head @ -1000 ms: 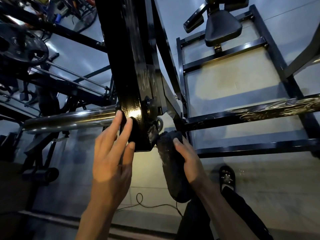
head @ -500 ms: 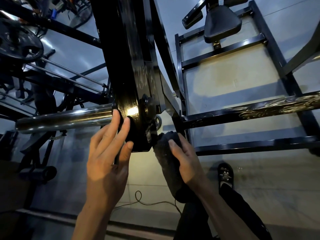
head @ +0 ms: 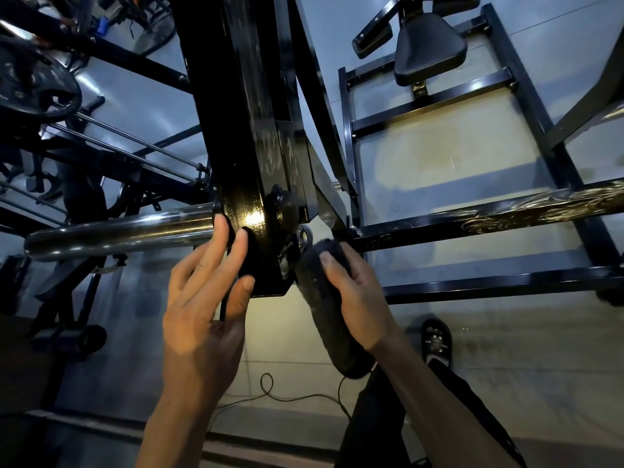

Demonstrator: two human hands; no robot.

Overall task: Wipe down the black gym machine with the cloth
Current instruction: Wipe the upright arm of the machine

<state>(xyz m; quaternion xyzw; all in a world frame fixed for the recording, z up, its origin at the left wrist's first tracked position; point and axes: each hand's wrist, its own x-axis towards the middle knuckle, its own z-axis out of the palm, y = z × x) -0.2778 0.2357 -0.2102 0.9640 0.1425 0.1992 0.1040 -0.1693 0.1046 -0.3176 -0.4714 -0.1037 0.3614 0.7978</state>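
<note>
The dark cloth [head: 324, 298] is bunched under the right hand [head: 358, 298], which wraps around it and pushes its top against the bottom of the black gym machine [head: 243, 136]. Just beside it, the left hand [head: 202, 298] has straight fingers resting on the machine's post. A shiny bar [head: 114, 233] sticks out past the left hand.

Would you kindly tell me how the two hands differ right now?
The left hand is bare, fingers straight against the black post; the right hand curls round the dark cloth. The left sits beside the chrome bar, the right nearer the frame rail. Both work at the post's lower end.
</note>
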